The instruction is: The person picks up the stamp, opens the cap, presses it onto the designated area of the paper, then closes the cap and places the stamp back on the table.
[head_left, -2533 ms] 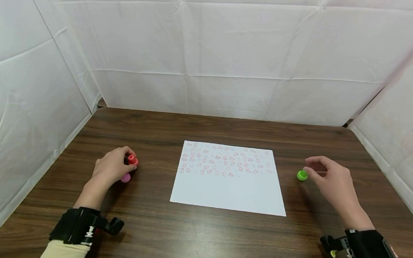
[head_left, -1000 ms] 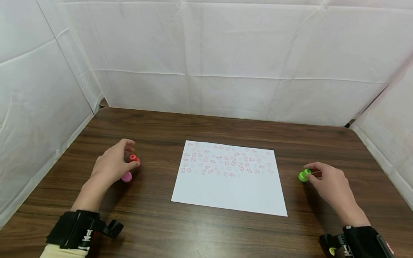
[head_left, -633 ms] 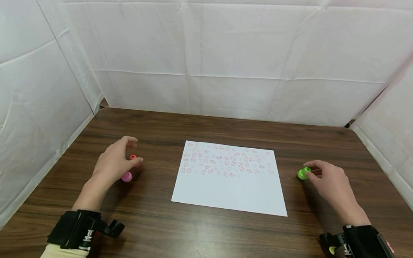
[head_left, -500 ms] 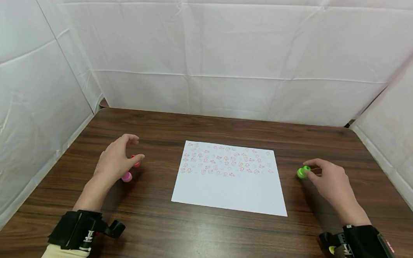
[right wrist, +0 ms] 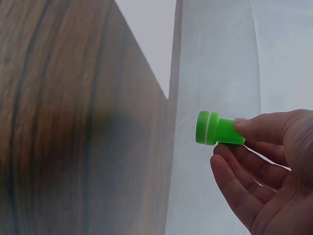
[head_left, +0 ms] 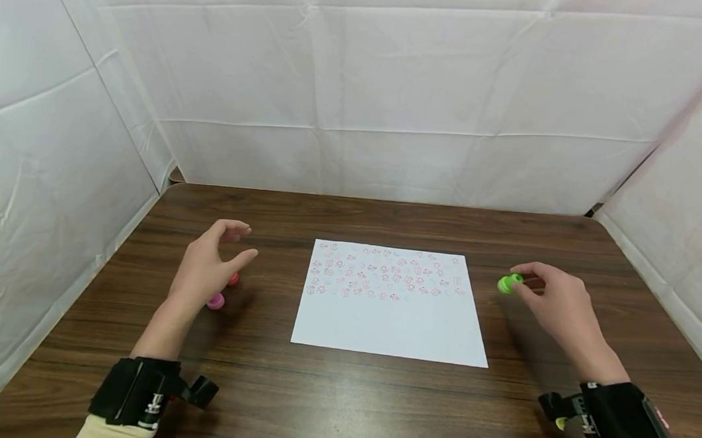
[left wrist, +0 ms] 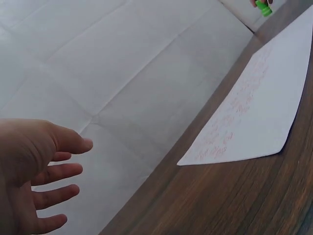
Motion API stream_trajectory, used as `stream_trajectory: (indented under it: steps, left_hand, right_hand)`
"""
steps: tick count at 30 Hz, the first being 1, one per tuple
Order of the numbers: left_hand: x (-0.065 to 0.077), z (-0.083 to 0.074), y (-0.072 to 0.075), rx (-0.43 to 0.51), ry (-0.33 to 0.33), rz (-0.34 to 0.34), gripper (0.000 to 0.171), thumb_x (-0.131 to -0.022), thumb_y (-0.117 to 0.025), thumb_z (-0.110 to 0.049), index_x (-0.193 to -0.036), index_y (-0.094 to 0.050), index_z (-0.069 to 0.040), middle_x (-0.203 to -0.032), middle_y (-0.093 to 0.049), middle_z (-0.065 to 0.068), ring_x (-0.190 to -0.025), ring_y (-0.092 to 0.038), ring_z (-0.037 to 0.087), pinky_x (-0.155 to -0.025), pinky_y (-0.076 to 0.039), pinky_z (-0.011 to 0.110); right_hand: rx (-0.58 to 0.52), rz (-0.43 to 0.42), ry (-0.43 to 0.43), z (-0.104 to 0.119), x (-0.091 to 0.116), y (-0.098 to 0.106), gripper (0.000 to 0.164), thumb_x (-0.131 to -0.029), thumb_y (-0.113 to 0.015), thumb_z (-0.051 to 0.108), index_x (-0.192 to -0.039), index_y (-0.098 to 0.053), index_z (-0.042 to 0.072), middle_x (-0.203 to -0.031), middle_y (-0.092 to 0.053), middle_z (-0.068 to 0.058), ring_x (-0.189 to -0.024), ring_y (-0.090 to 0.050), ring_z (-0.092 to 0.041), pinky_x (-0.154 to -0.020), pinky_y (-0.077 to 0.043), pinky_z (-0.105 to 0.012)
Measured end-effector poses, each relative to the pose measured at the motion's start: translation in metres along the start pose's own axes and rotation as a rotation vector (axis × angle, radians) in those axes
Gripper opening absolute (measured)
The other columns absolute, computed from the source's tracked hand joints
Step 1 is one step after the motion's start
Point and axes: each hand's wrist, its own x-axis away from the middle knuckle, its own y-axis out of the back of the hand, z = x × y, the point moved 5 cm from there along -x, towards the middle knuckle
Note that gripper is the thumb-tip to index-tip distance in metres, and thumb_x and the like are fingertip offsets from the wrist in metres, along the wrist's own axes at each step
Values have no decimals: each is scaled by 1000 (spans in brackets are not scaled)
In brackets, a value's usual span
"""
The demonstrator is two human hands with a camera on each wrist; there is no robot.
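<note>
Thumb and fingers of my right hand (head_left: 561,308) pinch a small green stamp (head_left: 507,283) by its narrow handle. In the right wrist view the stamp (right wrist: 208,128) lies sideways, its wider capped end pointing away from the hand. My left hand (head_left: 202,269) is held over the left side of the table, fingers spread and thumb apart, with nothing in it. Below it, partly hidden by the hand, are a red stamp (head_left: 233,279) and a pink stamp (head_left: 216,301). The left wrist view also shows the left hand (left wrist: 36,181) holding nothing.
A white sheet of paper (head_left: 390,327) lies mid-table between the hands, its upper half covered in rows of small red and faint prints. Brown wood-grain table (head_left: 341,397); white cloth walls (head_left: 394,82) stand behind and at both sides.
My left hand has moved off the red stamp, opened wider and shifted up and right. The green stamp, in my right hand, has moved up and left and tilted.
</note>
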Motion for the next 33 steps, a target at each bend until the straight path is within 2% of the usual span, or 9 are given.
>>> stream_trajectory:
  steps: [4,16,19,23,25,26,30,31,33]
  left_hand:
    - [0,-6,-2,92,-21,-3,42,-96,-68,-23,-132,-52,-9,-135,-61,12,-130,-53,32,-104,-42,54]
    - [-3,-21,-18,304,-53,74,41,-96,-67,-20,-132,-52,-6,-139,-58,15,-135,-50,33,-113,-37,54]
    - [-3,-24,-24,347,-59,93,40,-96,-66,-17,-132,-53,-5,-138,-58,16,-134,-51,33,-113,-38,54]
    - [-4,-29,-34,415,-59,125,39,-96,-65,-15,-132,-53,-4,-137,-59,15,-131,-52,30,-109,-43,48]
    - [-3,-32,-38,473,-52,153,40,-96,-65,-14,-133,-53,-4,-137,-59,15,-131,-53,30,-106,-46,40]
    - [-3,-34,-41,499,-51,168,40,-96,-65,-13,-133,-53,-4,-137,-58,15,-131,-53,29,-105,-47,36]
    - [-1,-42,-49,593,-45,223,41,-97,-64,-12,-135,-52,-4,-139,-57,16,-131,-53,31,-97,-49,19]
    - [-1,-44,-50,605,-46,231,41,-97,-64,-12,-135,-52,-5,-140,-57,16,-131,-54,30,-95,-50,17]
    - [0,-47,-53,631,-45,245,41,-97,-64,-11,-135,-52,-4,-140,-57,16,-130,-54,31,-94,-50,15]
  right_hand:
    - [-19,-19,4,8,0,2,28,-96,-67,18,-118,-66,2,-105,-71,-24,-94,-69,-42,-72,-56,-53]
    - [-85,-80,56,31,3,4,27,-95,-69,19,-118,-67,3,-107,-71,-20,-94,-71,-38,-78,-58,-53]
    - [-93,-100,71,37,3,5,27,-94,-70,19,-117,-67,5,-108,-71,-17,-94,-71,-34,-77,-59,-38]
    - [-119,-136,102,45,4,5,26,-93,-72,18,-116,-68,8,-111,-70,-12,-89,-63,8,-74,-50,-8]
    - [-136,-149,113,50,4,5,25,-92,-73,18,-115,-69,9,-111,-70,-10,-86,-55,18,-73,-43,0]
    - [-142,-153,118,52,4,5,25,-92,-73,18,-114,-69,9,-112,-70,-10,-85,-55,19,-73,-43,1]
    - [-157,-162,132,62,4,4,23,-91,-73,14,-113,-69,9,-111,-69,-10,-89,-70,-13,-73,-43,2]
    - [-160,-164,137,64,4,4,23,-91,-73,13,-113,-68,9,-111,-69,-10,-90,-70,-16,-73,-43,2]
    - [-168,-166,144,68,4,4,22,-90,-73,11,-112,-68,8,-110,-69,-9,-88,-69,-7,-73,-43,2]
